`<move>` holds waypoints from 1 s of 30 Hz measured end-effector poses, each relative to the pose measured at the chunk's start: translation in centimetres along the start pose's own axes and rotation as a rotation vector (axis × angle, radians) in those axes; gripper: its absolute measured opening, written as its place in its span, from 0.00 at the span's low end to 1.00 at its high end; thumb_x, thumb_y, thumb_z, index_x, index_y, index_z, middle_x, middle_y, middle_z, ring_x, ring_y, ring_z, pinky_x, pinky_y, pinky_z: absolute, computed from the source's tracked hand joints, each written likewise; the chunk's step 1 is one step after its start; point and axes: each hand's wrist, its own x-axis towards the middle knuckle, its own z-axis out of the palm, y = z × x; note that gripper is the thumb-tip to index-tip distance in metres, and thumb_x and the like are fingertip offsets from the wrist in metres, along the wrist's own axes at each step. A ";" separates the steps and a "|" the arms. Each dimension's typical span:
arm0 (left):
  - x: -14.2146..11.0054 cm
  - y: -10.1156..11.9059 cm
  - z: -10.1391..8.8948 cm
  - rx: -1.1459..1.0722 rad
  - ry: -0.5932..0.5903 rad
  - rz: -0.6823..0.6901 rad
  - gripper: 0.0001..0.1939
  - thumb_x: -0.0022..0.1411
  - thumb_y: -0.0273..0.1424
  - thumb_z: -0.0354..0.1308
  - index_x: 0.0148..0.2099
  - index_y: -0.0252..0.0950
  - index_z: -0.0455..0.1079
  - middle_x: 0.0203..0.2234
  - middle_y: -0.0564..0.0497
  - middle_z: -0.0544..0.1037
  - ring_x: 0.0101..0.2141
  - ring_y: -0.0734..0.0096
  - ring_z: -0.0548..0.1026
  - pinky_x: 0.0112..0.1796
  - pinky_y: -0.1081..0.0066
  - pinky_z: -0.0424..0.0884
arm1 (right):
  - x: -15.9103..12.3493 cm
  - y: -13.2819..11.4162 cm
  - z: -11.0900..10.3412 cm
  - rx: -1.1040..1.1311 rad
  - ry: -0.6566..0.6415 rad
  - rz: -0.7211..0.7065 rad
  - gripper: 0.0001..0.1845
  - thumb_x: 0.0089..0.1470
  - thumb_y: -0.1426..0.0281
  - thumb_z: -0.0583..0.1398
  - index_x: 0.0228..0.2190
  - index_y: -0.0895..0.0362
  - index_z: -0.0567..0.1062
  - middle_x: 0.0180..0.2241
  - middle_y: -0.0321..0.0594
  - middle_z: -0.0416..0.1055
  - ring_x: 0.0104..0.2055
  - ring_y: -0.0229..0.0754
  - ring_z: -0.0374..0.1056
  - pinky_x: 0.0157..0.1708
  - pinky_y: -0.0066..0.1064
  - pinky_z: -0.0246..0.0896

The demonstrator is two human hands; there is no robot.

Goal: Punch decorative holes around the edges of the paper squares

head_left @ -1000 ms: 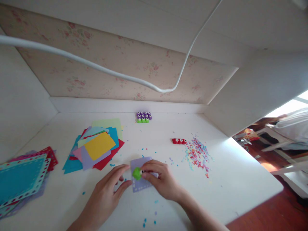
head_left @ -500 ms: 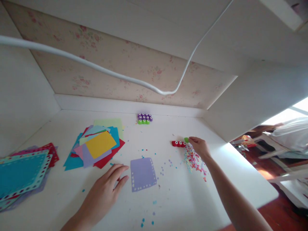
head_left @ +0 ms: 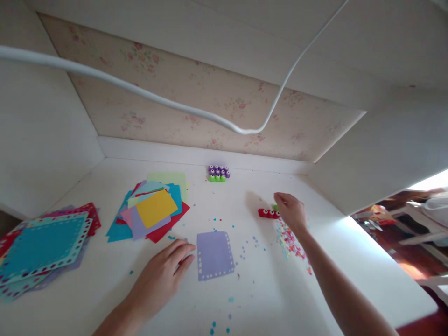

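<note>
"Reason for left hand (head_left: 161, 276), grip spread, beside lilac rectangular paper sheet (head_left: 214, 255)?"
"Close enough to steady it, flat on white worktop (head_left: 357, 266)."
"Right hand (head_left: 293, 213)?"
"Curled at green plastic punch (head_left: 275, 207) beside red plastic punches (head_left: 269, 213); whether pinching, cannot tell."

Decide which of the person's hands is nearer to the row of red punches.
Right: the right hand is just right of the row of red punches, while the left hand is farther off, by the left edge of the lavender card.
</note>
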 end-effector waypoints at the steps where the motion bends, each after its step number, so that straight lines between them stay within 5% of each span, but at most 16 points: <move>1: 0.0 0.1 0.0 -0.002 -0.023 0.006 0.10 0.72 0.32 0.48 0.48 0.42 0.71 0.41 0.51 0.77 0.43 0.67 0.77 0.45 0.69 0.74 | -0.1 -1.5 0.9 0.017 -0.044 -0.066 0.21 0.59 0.60 0.52 0.40 0.55 0.81 0.41 0.44 0.78 0.39 0.45 0.74 0.45 0.34 0.65; 4: 0.1 0.4 0.0 0.003 -0.080 0.003 0.11 0.72 0.30 0.48 0.45 0.41 0.72 0.38 0.52 0.77 0.40 0.67 0.77 0.44 0.68 0.74 | 0.3 -6.2 4.4 0.064 -0.204 -0.238 0.15 0.58 0.64 0.56 0.42 0.52 0.80 0.42 0.39 0.78 0.38 0.40 0.74 0.43 0.29 0.66; 8: 0.1 0.3 0.4 0.056 -0.094 -0.007 0.11 0.71 0.29 0.49 0.47 0.41 0.73 0.41 0.50 0.77 0.43 0.64 0.76 0.47 0.64 0.73 | 2.7 -11.2 8.8 0.086 -0.295 -0.310 0.20 0.59 0.69 0.57 0.53 0.53 0.74 0.54 0.43 0.72 0.43 0.41 0.74 0.48 0.30 0.65; 14: 0.0 -0.1 1.1 0.214 -0.176 0.020 0.16 0.70 0.27 0.50 0.54 0.44 0.72 0.50 0.46 0.71 0.46 0.58 0.73 0.49 0.54 0.72 | 5.6 -13.9 12.2 0.101 -0.318 -0.262 0.16 0.58 0.73 0.60 0.49 0.58 0.74 0.55 0.48 0.70 0.55 0.48 0.67 0.56 0.42 0.59; 19: 0.1 0.1 1.2 0.227 -0.196 -0.005 0.18 0.69 0.26 0.50 0.57 0.46 0.70 0.50 0.46 0.70 0.46 0.56 0.72 0.48 0.52 0.72 | 4.5 -13.6 11.6 0.162 -0.271 -0.158 0.08 0.58 0.73 0.58 0.39 0.58 0.77 0.47 0.48 0.74 0.50 0.49 0.71 0.52 0.41 0.62; 23: 0.4 -0.1 1.0 0.052 -0.084 -0.061 0.16 0.72 0.29 0.46 0.56 0.42 0.70 0.48 0.46 0.72 0.45 0.62 0.74 0.48 0.59 0.73 | 1.4 -13.7 9.3 0.288 -0.308 -0.140 0.12 0.57 0.68 0.60 0.44 0.55 0.73 0.45 0.43 0.76 0.43 0.43 0.75 0.45 0.34 0.67; 27: 0.6 -0.3 0.7 -0.084 0.057 -0.157 0.14 0.73 0.33 0.46 0.55 0.39 0.68 0.47 0.45 0.72 0.40 0.67 0.76 0.45 0.64 0.75 | -4.5 -14.7 7.0 0.461 -0.484 -0.228 0.15 0.53 0.62 0.65 0.43 0.52 0.73 0.39 0.37 0.77 0.37 0.41 0.77 0.36 0.29 0.72; 30: 0.5 -0.4 0.8 -0.073 0.086 -0.126 0.18 0.69 0.33 0.53 0.60 0.41 0.63 0.52 0.44 0.71 0.47 0.62 0.74 0.48 0.60 0.74 | -8.9 -15.9 6.2 0.679 -0.685 -0.318 0.16 0.51 0.65 0.67 0.43 0.52 0.75 0.38 0.38 0.77 0.38 0.42 0.77 0.41 0.34 0.73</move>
